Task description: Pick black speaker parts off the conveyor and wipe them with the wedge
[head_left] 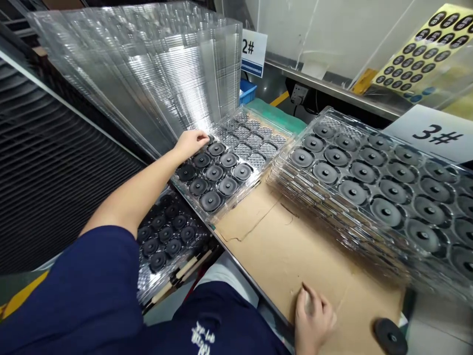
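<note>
My left hand [192,143] reaches out to a clear plastic tray [225,212] with its fingers pinched together. Under the fingertips lies a black round disc [211,139], mostly covered by them. Several like discs with small centre hubs, such as one black disc [210,200], sit in the near pockets of that tray; its far pockets hold none. My right hand [316,315] rests low over the brown cardboard [273,246], its fingers curled towards the thumb. Whether anything small is between them is hidden. To its right lies a loose black disc [390,336].
Stacked trays filled with discs [364,172] stand on the right beside a "3#" sign [438,133]. A tall stack of clear trays [177,64] rises behind my left hand. Below the table edge is another filled tray [166,234]. A sticker sheet [421,54] hangs at back right.
</note>
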A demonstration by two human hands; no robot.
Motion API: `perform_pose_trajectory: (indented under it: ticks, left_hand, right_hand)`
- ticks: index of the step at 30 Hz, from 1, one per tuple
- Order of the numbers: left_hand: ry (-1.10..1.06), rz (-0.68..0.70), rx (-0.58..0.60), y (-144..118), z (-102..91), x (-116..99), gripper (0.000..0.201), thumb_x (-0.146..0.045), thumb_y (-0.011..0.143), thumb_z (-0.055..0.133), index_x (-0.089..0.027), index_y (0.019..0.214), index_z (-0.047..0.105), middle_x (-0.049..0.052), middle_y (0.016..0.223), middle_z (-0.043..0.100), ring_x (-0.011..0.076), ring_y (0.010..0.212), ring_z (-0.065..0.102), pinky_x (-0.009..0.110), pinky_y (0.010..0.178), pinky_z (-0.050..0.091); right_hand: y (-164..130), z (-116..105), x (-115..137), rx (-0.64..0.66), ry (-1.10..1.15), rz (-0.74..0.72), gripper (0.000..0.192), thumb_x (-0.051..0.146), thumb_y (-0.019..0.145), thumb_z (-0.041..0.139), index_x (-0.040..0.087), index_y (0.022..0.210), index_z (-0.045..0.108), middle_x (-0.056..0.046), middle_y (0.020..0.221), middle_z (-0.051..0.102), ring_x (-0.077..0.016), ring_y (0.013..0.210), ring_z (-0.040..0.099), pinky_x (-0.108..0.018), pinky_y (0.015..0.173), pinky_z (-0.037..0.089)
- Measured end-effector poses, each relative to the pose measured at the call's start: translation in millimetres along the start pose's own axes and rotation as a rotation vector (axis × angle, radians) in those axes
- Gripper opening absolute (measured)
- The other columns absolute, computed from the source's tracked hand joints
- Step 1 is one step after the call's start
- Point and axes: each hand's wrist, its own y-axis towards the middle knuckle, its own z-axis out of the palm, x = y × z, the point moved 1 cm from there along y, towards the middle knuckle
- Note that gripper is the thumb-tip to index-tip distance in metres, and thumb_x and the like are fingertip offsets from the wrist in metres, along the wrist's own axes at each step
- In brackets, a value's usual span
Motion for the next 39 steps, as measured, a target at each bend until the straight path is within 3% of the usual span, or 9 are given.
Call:
perform_pose_trajectory:
  ticks: [5,11,17,22,27,31,34,35,39]
  left_hand:
    - [0.059,-0.126,-0.098,33.7,17.2,20.5,0.021,-0.022,0.074,0.059,-0.013,0.089,0.070,0.008,0.089,0.068,0.0210,0.088,0.060,0.030,0.087,0.043]
    - [0.054,-0.238,-0.132,42.0,40.4,37.6,0.024,-0.030,0.068,0.066,-0.014,0.085,0.068,0.005,0.079,0.065,0.0197,0.077,0.058,0.031,0.081,0.044]
    - [-0.015,-0.225,-0.161,41.3,50.1,33.6,0.020,-0.023,0.067,0.064,-0.015,0.085,0.067,0.004,0.085,0.067,0.0177,0.084,0.059,0.028,0.085,0.044]
    - [-0.088,-0.173,-0.219,25.0,37.6,18.4,0.025,-0.023,0.072,0.059,-0.013,0.094,0.066,0.005,0.091,0.067,0.0157,0.082,0.059,0.027,0.082,0.046]
    - [-0.143,-0.021,-0.315,-53.9,-4.1,-7.7,0.032,-0.037,0.085,0.049,-0.017,0.106,0.063,0.005,0.099,0.066,0.0154,0.081,0.058,0.028,0.078,0.049]
    - [-0.133,0.227,-0.110,-151.1,-24.4,-15.2,0.019,-0.038,0.084,0.056,-0.027,0.089,0.070,0.001,0.091,0.069,0.0172,0.083,0.062,0.032,0.077,0.052]
    - [-0.100,0.367,0.103,-221.1,-14.2,-12.6,0.021,-0.032,0.086,0.052,-0.030,0.089,0.072,0.002,0.090,0.072,0.0181,0.085,0.067,0.032,0.081,0.054]
    - [-0.052,0.433,0.210,-242.6,-5.6,-13.5,0.026,-0.030,0.088,0.047,-0.030,0.095,0.072,0.003,0.093,0.073,0.0178,0.086,0.067,0.031,0.078,0.054]
    - [-0.099,0.725,0.418,-311.5,44.1,-39.3,0.034,-0.024,0.094,0.036,-0.027,0.095,0.071,0.003,0.082,0.073,0.0138,0.071,0.067,0.024,0.063,0.053]
  right_hand:
    - [0.0,-2.7,3.4,-0.011,-0.017,0.036,0.033,0.044,0.090,0.047,0.020,0.087,0.070,-0.009,0.088,0.061,-0.0212,0.077,0.055,-0.034,0.074,0.040]
    - [-0.7,-4.6,6.6,-0.003,-0.024,0.022,0.032,0.042,0.091,0.047,0.019,0.087,0.069,-0.009,0.089,0.060,-0.0216,0.079,0.055,-0.034,0.074,0.039]
    - [1.5,-8.4,9.2,0.059,-0.023,0.038,0.034,0.041,0.092,0.046,0.017,0.088,0.070,-0.011,0.090,0.060,-0.0242,0.080,0.054,-0.037,0.076,0.040]
    - [1.0,-7.8,8.7,0.030,-0.023,0.030,0.034,0.041,0.091,0.047,0.018,0.088,0.071,-0.011,0.089,0.060,-0.0241,0.080,0.055,-0.036,0.075,0.041]
    - [-4.0,-3.2,4.4,0.054,-0.006,0.062,0.038,0.045,0.092,0.044,0.019,0.091,0.071,-0.010,0.092,0.060,-0.0243,0.084,0.055,-0.036,0.078,0.040]
    - [-4.3,-0.6,0.8,0.054,0.012,0.084,0.045,0.052,0.092,0.040,0.020,0.091,0.072,-0.010,0.091,0.061,-0.0238,0.084,0.055,-0.035,0.077,0.039]
    - [-0.3,-0.8,-1.1,0.076,0.075,0.082,0.052,0.059,0.092,0.037,0.020,0.092,0.072,-0.009,0.088,0.061,-0.0236,0.083,0.055,-0.036,0.077,0.038]
    - [1.4,-0.8,-1.5,0.084,0.116,0.079,0.053,0.060,0.091,0.037,0.019,0.093,0.072,-0.009,0.087,0.061,-0.0233,0.083,0.056,-0.036,0.078,0.038]
    - [7.0,-1.2,-1.6,-0.015,0.194,0.106,0.052,0.057,0.091,0.040,0.016,0.093,0.072,-0.011,0.086,0.060,-0.0224,0.085,0.056,-0.037,0.083,0.040]
